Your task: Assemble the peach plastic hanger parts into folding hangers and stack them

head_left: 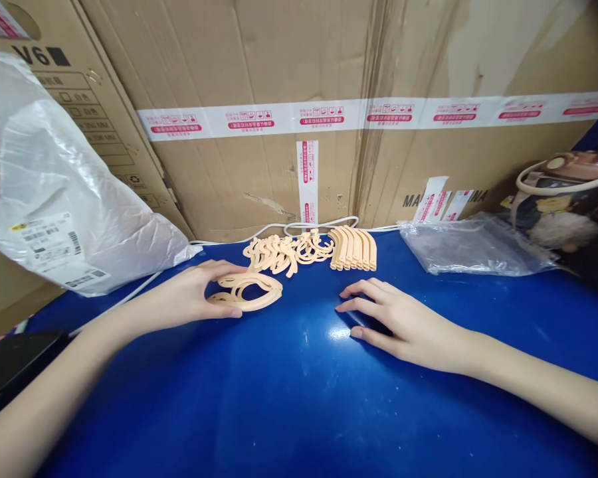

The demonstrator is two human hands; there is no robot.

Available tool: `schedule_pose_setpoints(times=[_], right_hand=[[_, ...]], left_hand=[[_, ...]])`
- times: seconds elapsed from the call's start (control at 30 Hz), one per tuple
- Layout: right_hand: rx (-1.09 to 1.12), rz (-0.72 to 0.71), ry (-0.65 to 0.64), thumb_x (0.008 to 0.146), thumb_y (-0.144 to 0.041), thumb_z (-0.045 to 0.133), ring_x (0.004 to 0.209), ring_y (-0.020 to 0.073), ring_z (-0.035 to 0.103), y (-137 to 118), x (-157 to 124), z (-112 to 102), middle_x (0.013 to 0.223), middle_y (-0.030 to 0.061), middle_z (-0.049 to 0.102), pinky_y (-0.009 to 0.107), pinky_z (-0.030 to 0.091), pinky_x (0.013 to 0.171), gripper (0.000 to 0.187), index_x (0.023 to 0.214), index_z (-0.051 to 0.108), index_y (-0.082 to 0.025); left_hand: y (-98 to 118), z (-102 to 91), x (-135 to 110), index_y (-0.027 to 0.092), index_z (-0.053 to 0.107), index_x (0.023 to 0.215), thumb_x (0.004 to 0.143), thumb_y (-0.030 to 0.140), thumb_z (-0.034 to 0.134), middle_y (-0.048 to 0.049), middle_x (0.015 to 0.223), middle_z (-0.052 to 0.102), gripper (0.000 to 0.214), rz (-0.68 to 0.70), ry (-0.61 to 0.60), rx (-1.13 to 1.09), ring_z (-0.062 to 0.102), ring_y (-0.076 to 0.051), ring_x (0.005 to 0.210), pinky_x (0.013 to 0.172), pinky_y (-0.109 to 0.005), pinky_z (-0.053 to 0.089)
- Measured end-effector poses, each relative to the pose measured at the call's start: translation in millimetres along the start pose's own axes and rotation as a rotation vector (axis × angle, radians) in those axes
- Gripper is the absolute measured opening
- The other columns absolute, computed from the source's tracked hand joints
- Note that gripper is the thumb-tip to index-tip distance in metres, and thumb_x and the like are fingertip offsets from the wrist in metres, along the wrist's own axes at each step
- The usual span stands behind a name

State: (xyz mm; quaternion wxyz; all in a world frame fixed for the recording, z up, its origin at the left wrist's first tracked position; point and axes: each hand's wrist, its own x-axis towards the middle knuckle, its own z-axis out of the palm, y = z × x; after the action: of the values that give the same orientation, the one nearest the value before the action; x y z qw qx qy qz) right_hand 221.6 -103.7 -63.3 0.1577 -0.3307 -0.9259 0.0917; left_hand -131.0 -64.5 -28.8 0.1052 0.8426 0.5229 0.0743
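Between the thumb and fingers of my left hand (204, 292) is a beige looped piece (262, 302) with curved bars and open gaps, held low over the blue table. It may be several pieces stacked; I cannot tell. Just behind it lies a loose heap of small beige curved and hooked parts (274, 252). To their right, several beige curved bars (353, 249) stand side by side in a tight row. My right hand (398, 322) hovers or rests low in front of that row, fingers apart and holding nothing.
A large cardboard box (259, 66) with red-and-white tape walls off the back. A white plastic parcel bag (70, 179) leans at left, above a black object (20, 365). At right are a clear plastic bag (473, 245) and a brown bag (568, 192). A white cable (252, 234) runs behind the parts.
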Motion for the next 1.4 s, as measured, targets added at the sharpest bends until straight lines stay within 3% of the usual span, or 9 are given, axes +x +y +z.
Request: schedule_pose_setpoints(times=[0.33,0.93,1.13,1.4], right_hand=[[-0.037,-0.001,-0.013,0.096,-0.033,0.045,0.115,0.0251,0.049,-2,-1,1,0.124,0.0112,0.052,0.044,0.043,0.097,0.031,0.123,0.056,-0.021],[-0.038,-0.018,0.004,0.096,-0.033,0.045,0.113,0.0262,0.051,-1,-1,1,0.123,0.0116,0.053,0.046,0.045,0.095,0.031,0.122,0.056,-0.022],[-0.042,-0.02,0.007,0.096,-0.034,0.044,0.113,0.0264,0.052,-1,0,2,0.123,0.0118,0.053,0.046,0.046,0.095,0.031,0.121,0.057,-0.022],[-0.049,-0.02,-0.006,0.096,-0.035,0.044,0.115,0.0264,0.051,-1,0,3,0.124,0.0113,0.053,0.047,0.045,0.096,0.032,0.123,0.056,-0.023]], left_hand=[[-3,9.4,3,0.021,0.047,0.131,0.073,0.062,0.065,-0.0102,0.138,0.049,0.074,0.026,0.062,-0.117,0.048,-0.03,0.124,0.105,-0.044,0.038],[-2,13.3,3,0.023,0.041,0.135,0.071,0.064,0.064,-0.0092,0.142,0.046,0.079,0.002,0.059,-0.111,0.046,-0.031,0.127,0.107,-0.044,0.036],[-19,2.5,-8,0.022,0.036,0.141,0.067,0.063,0.068,-0.0098,0.144,0.044,0.09,-0.085,0.019,-0.001,0.046,-0.034,0.128,0.105,-0.048,0.039],[-36,-2.7,-13,0.025,0.037,0.141,0.074,0.055,0.064,-0.0043,0.142,0.048,0.078,-0.075,-0.037,-0.027,0.052,-0.031,0.122,0.103,-0.041,0.041]])
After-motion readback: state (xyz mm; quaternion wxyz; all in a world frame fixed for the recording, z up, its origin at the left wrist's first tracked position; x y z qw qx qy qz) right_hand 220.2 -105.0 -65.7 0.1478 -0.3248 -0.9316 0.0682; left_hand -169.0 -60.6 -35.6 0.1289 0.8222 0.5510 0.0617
